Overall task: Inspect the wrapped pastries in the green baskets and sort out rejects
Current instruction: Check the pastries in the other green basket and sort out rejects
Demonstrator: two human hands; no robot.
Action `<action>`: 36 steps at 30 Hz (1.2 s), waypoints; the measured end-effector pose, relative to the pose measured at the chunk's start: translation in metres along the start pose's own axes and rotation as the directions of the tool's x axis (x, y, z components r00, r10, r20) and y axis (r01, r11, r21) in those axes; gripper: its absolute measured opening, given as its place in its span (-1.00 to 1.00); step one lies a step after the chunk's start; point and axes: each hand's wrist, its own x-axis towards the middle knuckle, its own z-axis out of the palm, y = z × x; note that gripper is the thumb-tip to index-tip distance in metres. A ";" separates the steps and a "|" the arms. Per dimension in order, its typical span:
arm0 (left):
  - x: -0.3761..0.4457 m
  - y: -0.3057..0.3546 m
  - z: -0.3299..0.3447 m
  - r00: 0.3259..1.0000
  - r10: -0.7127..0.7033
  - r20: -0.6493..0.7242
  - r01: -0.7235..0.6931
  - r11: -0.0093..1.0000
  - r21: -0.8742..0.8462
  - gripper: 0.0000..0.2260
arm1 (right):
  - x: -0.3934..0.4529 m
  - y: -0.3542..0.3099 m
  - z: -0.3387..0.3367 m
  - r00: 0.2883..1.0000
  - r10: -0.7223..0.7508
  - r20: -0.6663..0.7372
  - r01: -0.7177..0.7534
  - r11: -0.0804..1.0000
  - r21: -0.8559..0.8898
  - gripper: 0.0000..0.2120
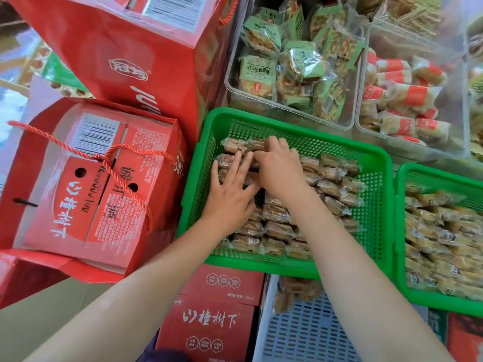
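A green plastic basket [376, 163] in the middle holds several clear-wrapped brown pastries [334, 184] in rows. Both my hands reach into its far left part. My left hand [230, 192] lies flat with straight, spread fingers pressing on the pastries. My right hand [277, 168] is beside it, fingers curled down on a wrapped pastry [235, 146] at the back row; the exact grip is hidden under the hand. A second green basket [400, 231] at the right holds several paler wrapped pastries [439, 231].
Red gift boxes [99, 184] with rope handles stand left of the basket. Clear bins with green-wrapped snacks [287, 61] and red-striped snacks [402, 97] sit behind. Below are a red carton [206, 322] and a pale blue crate [308, 333].
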 end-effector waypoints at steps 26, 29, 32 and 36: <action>0.008 0.000 -0.004 0.997 0.071 -0.009 -0.072 0.997 -0.038 -0.74 | -0.005 0.012 0.019 0.977 0.082 -0.199 -0.045 0.982 0.182 -0.84; 0.012 -0.001 -0.007 0.995 0.087 -0.054 -0.090 0.995 -0.051 -0.75 | 0.010 0.013 0.007 0.955 0.135 -0.266 -0.053 0.954 0.296 -0.87; 0.018 -0.006 -0.011 0.993 0.091 -0.074 -0.097 0.991 -0.089 -0.75 | 0.023 0.006 0.010 0.973 0.126 -0.191 -0.071 0.961 0.269 -0.82; 0.019 -0.009 -0.014 0.997 0.075 -0.014 -0.076 0.990 -0.115 -0.69 | 0.028 0.001 0.016 0.979 0.146 -0.145 -0.114 0.971 0.210 -0.78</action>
